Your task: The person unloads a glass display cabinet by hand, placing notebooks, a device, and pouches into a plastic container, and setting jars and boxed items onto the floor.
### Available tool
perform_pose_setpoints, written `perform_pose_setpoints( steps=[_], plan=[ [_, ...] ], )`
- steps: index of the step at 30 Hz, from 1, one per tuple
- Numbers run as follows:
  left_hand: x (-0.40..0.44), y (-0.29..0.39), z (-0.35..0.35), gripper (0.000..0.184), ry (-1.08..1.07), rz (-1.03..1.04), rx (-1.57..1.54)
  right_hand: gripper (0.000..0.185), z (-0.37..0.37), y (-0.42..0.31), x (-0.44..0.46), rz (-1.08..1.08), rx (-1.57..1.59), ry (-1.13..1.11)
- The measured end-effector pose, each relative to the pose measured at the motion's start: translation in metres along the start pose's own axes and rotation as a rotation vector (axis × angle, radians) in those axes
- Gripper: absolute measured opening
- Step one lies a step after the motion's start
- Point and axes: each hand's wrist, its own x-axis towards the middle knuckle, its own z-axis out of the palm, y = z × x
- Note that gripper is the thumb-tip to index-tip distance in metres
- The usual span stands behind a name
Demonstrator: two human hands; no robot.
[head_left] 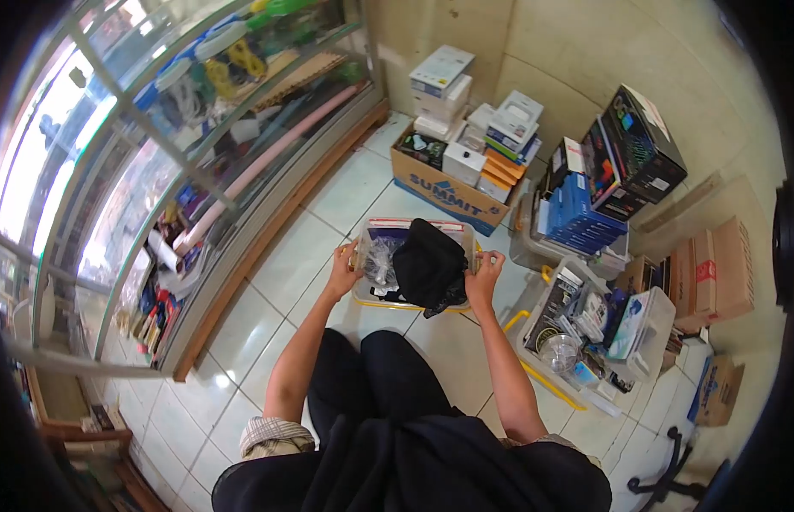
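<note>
A clear plastic bin point(359, 293) with a yellow rim is in front of my knees, over the tiled floor. My left hand point(343, 270) grips its left end, and my right hand point(484, 277) grips the right end, fingers curled at the edge. A black cloth point(429, 263) lies in the bin and hangs over its near side. Left of the cloth are clear plastic bags point(381, 258), and a red and white flat item point(414, 226) lies along the far side.
Beyond the bin stands a SUMMIT cardboard box point(448, 198) full of small boxes. To the right are an open bin of packaged items point(534, 328), stacked blue boxes point(580, 218) and brown cartons point(709, 277). A glass display cabinet point(273, 209) lines the left.
</note>
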Motion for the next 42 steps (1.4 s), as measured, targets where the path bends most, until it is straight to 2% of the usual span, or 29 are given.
perform_pose_setpoints(
  steps=[5, 8, 9, 11, 14, 18, 22, 25, 28, 29, 30, 32, 34, 36, 39, 42],
  plan=[
    [0.057, -0.019, 0.042, 0.081, -0.137, 0.094, -0.001, 0.042, -0.013, 0.022, -0.004, 0.140, -0.076, 0.107],
    [0.083, -0.003, 0.061, 0.082, -0.237, 0.126, 0.052, 0.045, -0.010, 0.038, 0.002, 0.246, -0.152, 0.168],
    [0.091, -0.007, 0.068, 0.083, -0.230, 0.192, 0.103, 0.045, -0.009, 0.040, 0.005, 0.252, -0.163, 0.169],
    [0.107, -0.002, 0.079, 0.084, -0.239, 0.189, 0.106, 0.046, -0.010, 0.044, 0.014, 0.308, -0.217, 0.207],
    [0.124, -0.005, 0.093, 0.083, -0.258, 0.203, 0.124, 0.045, -0.011, 0.050, 0.021, 0.307, -0.216, 0.277],
    [0.135, 0.003, 0.104, 0.085, -0.254, 0.218, 0.144, 0.046, -0.014, 0.059, 0.030, 0.305, -0.339, 0.255],
    [0.133, 0.001, 0.107, 0.084, -0.224, 0.157, 0.143, 0.043, -0.021, 0.052, 0.028, 0.295, -0.335, 0.192],
    [0.128, 0.001, 0.109, 0.083, -0.195, 0.204, 0.232, 0.039, -0.028, 0.052, 0.026, 0.248, -0.344, 0.165],
    [0.099, 0.021, 0.091, 0.082, -0.113, 0.190, 0.149, 0.046, -0.033, 0.054, 0.022, 0.208, -0.251, 0.026],
    [0.091, 0.014, 0.085, 0.080, -0.022, 0.307, 0.207, 0.051, -0.033, 0.051, 0.018, 0.213, -0.256, 0.024],
    [0.082, 0.008, 0.074, 0.080, 0.013, 0.306, 0.220, 0.056, -0.034, 0.044, 0.015, 0.221, -0.260, 0.020],
    [0.060, -0.001, 0.049, 0.077, 0.093, 0.190, 0.160, 0.062, -0.032, 0.033, 0.011, 0.240, -0.201, -0.026],
    [0.029, -0.004, 0.019, 0.076, 0.209, 0.153, 0.130, 0.062, -0.022, 0.037, 0.003, 0.106, -0.240, 0.091],
    [-0.001, -0.009, -0.022, 0.074, 0.354, 0.088, 0.071, 0.063, -0.019, 0.032, -0.011, 0.048, -0.152, 0.113],
    [-0.044, -0.018, -0.074, 0.071, 0.580, 0.040, 0.041, 0.063, -0.019, 0.024, -0.025, -0.091, -0.251, 0.217],
    [-0.090, -0.011, -0.121, 0.066, 0.781, 0.062, 0.109, 0.065, -0.030, -0.023, -0.025, -0.148, -0.226, 0.211]
  ],
)
